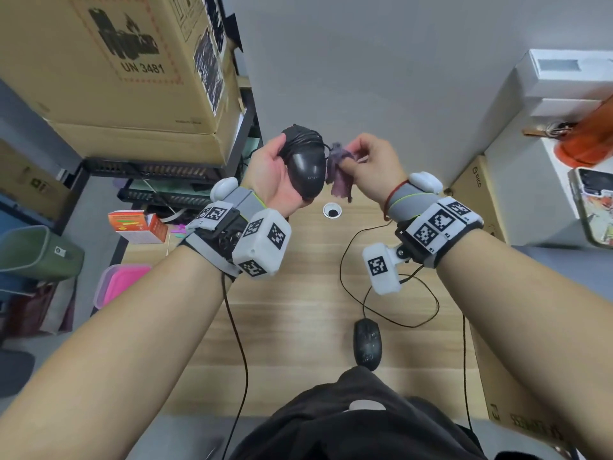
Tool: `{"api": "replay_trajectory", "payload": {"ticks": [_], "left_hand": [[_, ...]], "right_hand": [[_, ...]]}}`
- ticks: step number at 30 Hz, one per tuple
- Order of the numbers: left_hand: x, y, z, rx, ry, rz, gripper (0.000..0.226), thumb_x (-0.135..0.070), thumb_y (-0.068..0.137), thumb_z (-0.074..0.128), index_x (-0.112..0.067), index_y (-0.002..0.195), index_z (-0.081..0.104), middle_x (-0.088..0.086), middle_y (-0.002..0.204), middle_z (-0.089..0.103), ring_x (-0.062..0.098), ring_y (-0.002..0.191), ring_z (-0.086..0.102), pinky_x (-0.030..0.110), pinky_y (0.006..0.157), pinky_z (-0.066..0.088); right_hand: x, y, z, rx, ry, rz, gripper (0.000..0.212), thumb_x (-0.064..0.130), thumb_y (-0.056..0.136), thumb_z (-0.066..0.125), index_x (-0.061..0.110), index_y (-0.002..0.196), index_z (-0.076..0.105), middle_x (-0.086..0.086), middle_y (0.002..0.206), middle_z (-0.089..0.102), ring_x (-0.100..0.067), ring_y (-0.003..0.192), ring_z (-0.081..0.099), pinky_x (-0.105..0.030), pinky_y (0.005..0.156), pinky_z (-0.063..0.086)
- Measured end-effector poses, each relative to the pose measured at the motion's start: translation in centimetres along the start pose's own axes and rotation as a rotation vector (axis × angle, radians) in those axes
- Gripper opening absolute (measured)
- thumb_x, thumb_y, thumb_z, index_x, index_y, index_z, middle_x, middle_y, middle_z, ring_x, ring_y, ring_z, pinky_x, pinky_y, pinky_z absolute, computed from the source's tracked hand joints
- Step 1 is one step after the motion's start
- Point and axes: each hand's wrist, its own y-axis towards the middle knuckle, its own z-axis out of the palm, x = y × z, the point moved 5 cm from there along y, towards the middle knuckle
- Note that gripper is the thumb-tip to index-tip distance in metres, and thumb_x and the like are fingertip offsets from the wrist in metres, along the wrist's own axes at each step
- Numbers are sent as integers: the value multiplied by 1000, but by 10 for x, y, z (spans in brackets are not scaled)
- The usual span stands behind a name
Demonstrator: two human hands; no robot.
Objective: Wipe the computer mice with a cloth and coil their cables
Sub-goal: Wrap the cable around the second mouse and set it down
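The hands are raised together above the far part of the counter [292,313], close to each other but each one busy with its own thing. The left hand [270,175] is curled around a black mouse [306,171], which lies in the palm with its smooth back facing up; the black cable [303,134] of this mouse is wound several times around its far end, and the thumb lies along its left side. The right hand [371,164] pinches a small purple cloth [338,174] between the thumb and the fingertips, and the cloth hangs down just beside the right side of the held mouse, touching it or nearly so. Both wrists wear grey bands with white blocks that carry black and white square markers. A second mouse [367,343], also black and looking dusty, lies on the wooden counter near the person's body, well apart from the hands. Its loose cable [345,254] runs away from it in wide loops over the wood. A round cable hole [331,211] is in the counter just under the hands. To the left stand large cardboard boxes [109,61] on a dark shelf, and lower there is a pink container [122,282]. To the right there are white boxes [557,104] and an orange object [593,137].
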Motion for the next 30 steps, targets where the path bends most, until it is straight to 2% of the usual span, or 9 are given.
{"api": "replay_trajectory", "payload": {"ticks": [2,3,7,11,15,20,24,26,30], "left_hand": [[-2,1,-1,9,-41,32,51,-47,101,34,-16,137,52,10,114,64,29,98,62,41,106,34],[-2,1,-1,11,-56,46,50,-46,101,35,-15,137,52,10,114,64,29,97,63,40,105,35],[-4,2,4,20,-48,65,59,-47,101,29,-12,147,43,15,142,53,31,110,59,38,95,45],[-4,-3,7,33,-38,94,57,-40,101,32,-3,141,46,21,127,54,34,104,59,36,80,52],[0,2,-8,-38,123,167,46,-29,96,35,-2,129,51,21,111,54,31,91,57,38,78,47],[11,5,-10,-53,339,193,53,-29,78,48,-8,126,57,17,111,55,30,97,53,40,89,38],[14,12,2,4,414,256,46,-32,99,40,1,122,62,26,118,64,35,113,61,44,110,39],[15,12,3,37,421,249,44,-30,99,37,-4,120,65,24,113,66,35,108,62,46,109,40],[13,11,-2,-50,397,194,56,-28,85,46,-2,134,56,20,118,61,32,103,57,41,93,41]], "right_hand": [[9,-1,-5,-37,131,-14,25,9,90,64,21,75,48,-16,80,55,-29,71,60,-48,67,52],[14,-2,-6,-49,200,-39,25,7,90,64,20,76,48,-17,80,52,-29,69,60,-47,62,52],[37,-16,3,49,204,-206,23,7,80,74,19,81,54,-2,67,56,-18,49,57,-24,45,42],[30,-19,11,146,100,-199,22,11,74,81,13,81,60,-9,57,62,-25,46,59,-30,45,49],[14,-7,-23,-36,76,-51,30,3,75,78,14,91,55,-7,78,62,-30,59,63,-47,59,56],[38,-3,-35,34,230,-127,23,5,77,76,17,86,59,-10,72,64,-26,53,59,-32,49,49],[53,-11,-5,156,0,-217,12,26,78,79,23,80,68,-2,73,68,-20,63,63,-31,65,51],[51,-11,-1,105,-120,-241,13,27,76,81,22,77,68,-4,78,66,-21,67,64,-32,70,52],[39,-1,-13,-11,-106,-161,12,24,77,81,17,80,72,8,66,63,-2,59,56,-18,66,50]]}}
